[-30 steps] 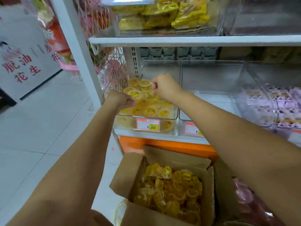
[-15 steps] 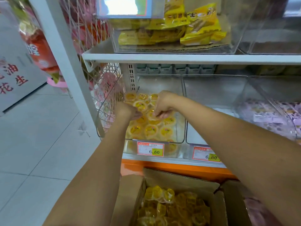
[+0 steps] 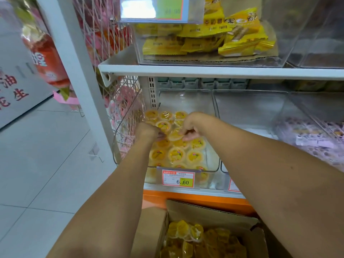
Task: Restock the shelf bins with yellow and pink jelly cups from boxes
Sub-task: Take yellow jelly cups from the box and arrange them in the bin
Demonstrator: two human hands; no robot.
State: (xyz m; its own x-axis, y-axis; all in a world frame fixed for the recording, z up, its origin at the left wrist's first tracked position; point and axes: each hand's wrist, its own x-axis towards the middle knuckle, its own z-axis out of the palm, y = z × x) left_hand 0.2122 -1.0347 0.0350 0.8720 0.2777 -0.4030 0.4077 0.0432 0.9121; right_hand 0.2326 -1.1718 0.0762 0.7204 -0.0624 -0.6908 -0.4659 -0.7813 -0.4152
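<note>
- R hand point(image 3: 189, 127): fingers + thumb curled onto one rim of a yellow jelly cup point(image 3: 175, 135), pinching it.
- L hand point(image 3: 147, 132): curled, fingertips at the same cup's opposite rim. Can't tell if it truly grips or just steadies.
- The cup sits betw. the two grips, on top of the other cups point(image 3: 176, 155) in the clear bin point(image 3: 186, 101). More rows lie on the wearer's side of the grip, a few beyond it.
- Handling (my read): light, small, thin plastic w/ a film lid. Walls prob. flex if squeezed and the film looks slick. Best held by the stiffer rim on opp. sides, w/o pressing the lid.
- Orientation: lid faces up, tilted a bit toward the camera. Round + squat, so no real long axis; the lid-to-base axis is near upright.
- Neighbours below the grip are also lid-up, so it should seat flat among them.
- Supply: cardboard box point(image 3: 149, 229), well below both grips, w/ yellow cups loose inside.
- Price tag point(image 3: 178, 180) is on the bin front, below the hands.
</note>
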